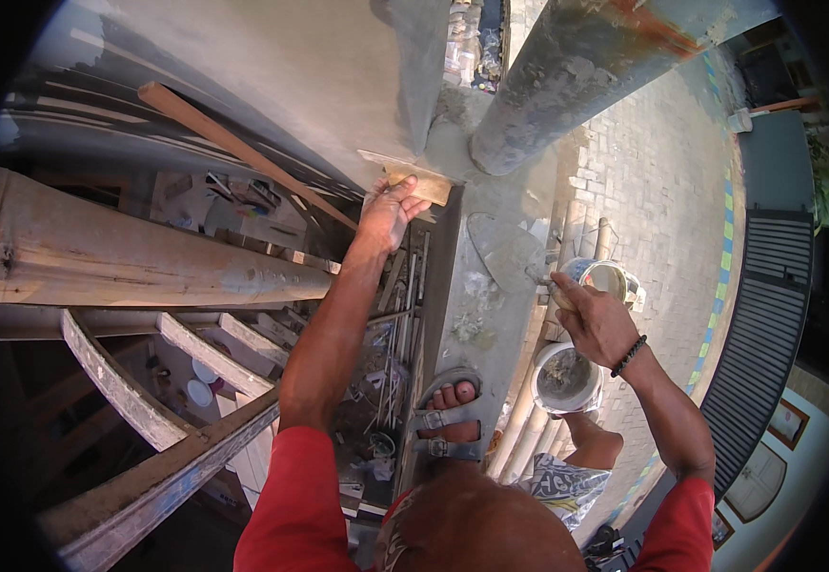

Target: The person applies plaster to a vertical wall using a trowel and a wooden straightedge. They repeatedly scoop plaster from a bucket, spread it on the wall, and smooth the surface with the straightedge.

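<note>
My left hand (391, 214) pinches a small flat piece of wood (431, 190) against the foot of the grey plastered wall (291, 67), where it meets a narrow cement ledge (476, 367). My right hand (597, 322) is closed round the handle of a trowel. Its grey, rounded blade (508, 250) lies low over the ledge, pointing toward the wall; I cannot tell whether it touches. Wet-looking mortar (474, 296) is smeared on the ledge. Beside my right hand are a white bucket of grey mortar (567, 377) and a paint tin (608, 277).
A sandalled foot (453, 415) stands on the ledge. Bamboo poles (519, 443) run along its right side. A round grey column (576, 86) rises ahead. To the left are a thick bamboo pole (148, 248), a wooden beam (176, 467) and a drop to cluttered floor. Paving (662, 210) lies right.
</note>
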{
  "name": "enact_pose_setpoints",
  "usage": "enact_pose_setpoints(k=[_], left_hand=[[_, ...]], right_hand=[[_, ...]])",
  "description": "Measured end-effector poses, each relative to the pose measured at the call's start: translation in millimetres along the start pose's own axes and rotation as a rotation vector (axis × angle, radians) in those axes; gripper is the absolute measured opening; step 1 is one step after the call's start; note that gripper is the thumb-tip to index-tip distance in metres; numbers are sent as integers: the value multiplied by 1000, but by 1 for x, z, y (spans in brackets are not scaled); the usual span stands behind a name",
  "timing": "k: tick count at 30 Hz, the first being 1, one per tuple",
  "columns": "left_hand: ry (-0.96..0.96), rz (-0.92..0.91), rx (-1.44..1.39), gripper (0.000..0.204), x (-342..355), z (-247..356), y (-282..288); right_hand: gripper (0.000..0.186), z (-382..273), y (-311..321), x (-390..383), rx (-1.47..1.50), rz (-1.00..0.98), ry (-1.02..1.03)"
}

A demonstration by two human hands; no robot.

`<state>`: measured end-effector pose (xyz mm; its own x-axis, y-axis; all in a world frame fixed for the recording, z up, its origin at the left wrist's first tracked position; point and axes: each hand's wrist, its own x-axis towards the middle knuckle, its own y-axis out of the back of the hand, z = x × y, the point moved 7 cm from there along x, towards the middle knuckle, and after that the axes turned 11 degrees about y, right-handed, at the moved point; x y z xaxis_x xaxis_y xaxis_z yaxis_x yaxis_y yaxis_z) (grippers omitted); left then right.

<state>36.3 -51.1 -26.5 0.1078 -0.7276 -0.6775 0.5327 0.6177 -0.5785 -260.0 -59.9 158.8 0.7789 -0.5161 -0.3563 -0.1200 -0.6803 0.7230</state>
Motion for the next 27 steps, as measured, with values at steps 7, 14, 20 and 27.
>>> enact_pose_setpoints(k=[7, 14, 20, 27], left_hand=[[-1, -15, 4, 32, 2, -2, -1], [3, -11, 2, 34, 2, -2, 1], [4, -17, 2, 32, 5, -3, 3], [10, -22, -7, 31, 5, -4, 5]], right_hand=[[51, -9, 8, 4, -76, 120, 39], [48, -8, 9, 27, -45, 133, -22], [47, 11, 11, 17, -24, 118, -66], [48, 9, 6, -17, 3, 10, -183]])
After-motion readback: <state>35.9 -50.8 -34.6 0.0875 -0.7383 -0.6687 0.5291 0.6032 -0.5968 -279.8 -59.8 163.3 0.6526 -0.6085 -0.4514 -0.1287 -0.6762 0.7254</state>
